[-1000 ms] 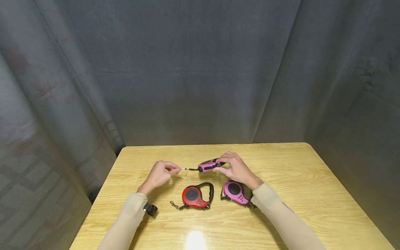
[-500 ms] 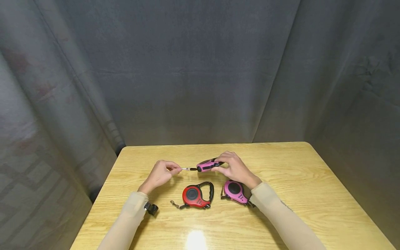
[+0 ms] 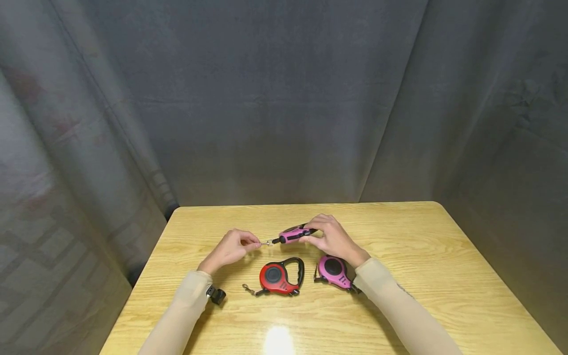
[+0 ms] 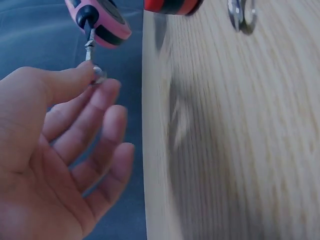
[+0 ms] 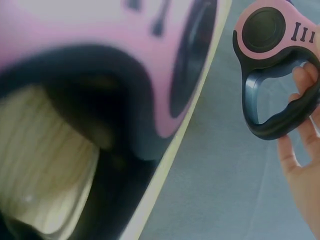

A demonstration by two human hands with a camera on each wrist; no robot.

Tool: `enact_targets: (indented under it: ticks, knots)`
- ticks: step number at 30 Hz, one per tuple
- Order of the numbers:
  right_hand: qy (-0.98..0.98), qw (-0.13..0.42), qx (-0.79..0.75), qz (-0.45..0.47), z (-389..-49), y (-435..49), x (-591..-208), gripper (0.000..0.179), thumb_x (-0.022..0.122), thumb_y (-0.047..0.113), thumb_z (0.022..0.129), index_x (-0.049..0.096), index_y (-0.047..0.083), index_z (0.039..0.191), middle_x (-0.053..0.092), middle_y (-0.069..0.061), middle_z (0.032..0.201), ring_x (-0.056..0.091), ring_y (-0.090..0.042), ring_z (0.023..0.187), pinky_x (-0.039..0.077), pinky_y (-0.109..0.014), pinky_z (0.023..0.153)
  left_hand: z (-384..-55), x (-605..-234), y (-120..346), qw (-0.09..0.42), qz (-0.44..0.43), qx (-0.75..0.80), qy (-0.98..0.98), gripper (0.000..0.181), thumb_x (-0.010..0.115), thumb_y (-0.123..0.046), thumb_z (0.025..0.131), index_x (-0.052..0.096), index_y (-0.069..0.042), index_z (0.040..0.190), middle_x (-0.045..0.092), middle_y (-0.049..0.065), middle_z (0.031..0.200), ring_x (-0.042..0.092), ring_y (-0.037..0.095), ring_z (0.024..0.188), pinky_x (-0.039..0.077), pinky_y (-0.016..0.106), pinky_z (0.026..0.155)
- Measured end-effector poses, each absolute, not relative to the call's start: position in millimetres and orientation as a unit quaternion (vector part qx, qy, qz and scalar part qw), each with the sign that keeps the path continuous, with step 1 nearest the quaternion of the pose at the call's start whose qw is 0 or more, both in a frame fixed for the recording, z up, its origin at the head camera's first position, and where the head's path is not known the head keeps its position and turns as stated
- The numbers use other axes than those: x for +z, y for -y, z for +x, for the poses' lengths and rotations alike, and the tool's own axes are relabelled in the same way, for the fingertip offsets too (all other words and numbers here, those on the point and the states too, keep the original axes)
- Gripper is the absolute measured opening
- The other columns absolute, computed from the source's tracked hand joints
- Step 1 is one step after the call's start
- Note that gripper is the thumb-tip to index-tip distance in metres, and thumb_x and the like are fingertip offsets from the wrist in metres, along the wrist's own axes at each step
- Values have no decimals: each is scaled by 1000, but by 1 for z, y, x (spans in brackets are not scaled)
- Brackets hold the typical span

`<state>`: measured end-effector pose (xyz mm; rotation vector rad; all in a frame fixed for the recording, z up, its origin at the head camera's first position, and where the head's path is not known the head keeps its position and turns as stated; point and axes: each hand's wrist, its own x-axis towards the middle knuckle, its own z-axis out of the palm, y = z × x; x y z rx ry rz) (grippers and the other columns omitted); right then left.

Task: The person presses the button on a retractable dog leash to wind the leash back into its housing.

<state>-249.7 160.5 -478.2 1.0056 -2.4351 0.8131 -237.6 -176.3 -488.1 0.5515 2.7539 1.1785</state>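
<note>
My right hand (image 3: pixel 333 239) holds a pink and black retractable dog leash (image 3: pixel 290 235) by its handle, raised above the table. In the right wrist view, fingers reach through and around the black loop handle (image 5: pixel 290 120). Between thumb and index finger, my left hand (image 3: pixel 228 249) pinches the end of that leash's small metal clip (image 4: pixel 90 51), its other fingers loosely bent. The short strap joins clip and casing in a nearly straight line. Below the hands, a red retractable leash (image 3: pixel 271 277) lies flat. A second pink leash (image 3: pixel 333 270) lies under my right wrist, its handle partly hidden.
The wooden table (image 3: pixel 443 276) has its far edge just beyond the hands, against a grey curtain (image 3: pixel 275 123). The red leash's clip (image 3: pixel 248 290) points left. A black wrist mount (image 3: pixel 216 296) sticks out from my left sleeve.
My left hand has shifted slightly right with the clip, shortening the gap to the leash's casing. The right hand moved barely leftward. Both leashes on the table stayed put.
</note>
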Motion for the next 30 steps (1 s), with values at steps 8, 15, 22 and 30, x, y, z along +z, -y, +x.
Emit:
enact_targets:
  ticks: [8,15,22,30]
  knots:
    - [858,190,298,373,-254,-155,-468,35,89,32,86,83,8,111,81,-5,108,72,-26,108,51,-53,106,-247,-487,149,139,193,467,-851,59,66,-37,106,57,3,149,74,19,128,75,29,101,61,35,84]
    - [859,166,315,367,-255,-148,-462,29,89,28,88,82,12,112,79,-4,115,73,-25,112,56,-49,101,-252,-487,133,215,160,556,-787,64,62,-34,109,47,9,154,70,32,126,72,42,102,62,46,87]
    - [903,53,353,241,-253,-147,-459,75,87,46,88,62,8,147,51,-20,159,50,-42,147,43,-62,117,-255,-492,131,189,143,556,-797,68,67,-36,105,49,9,153,74,26,117,73,35,88,62,38,78]
    - [873,-147,454,96,-262,-142,-463,116,94,32,79,26,-8,164,43,-31,162,47,-49,147,37,-60,123,-259,-498,126,115,141,447,-876,69,80,-48,94,65,-5,145,78,12,121,70,15,84,55,28,72]
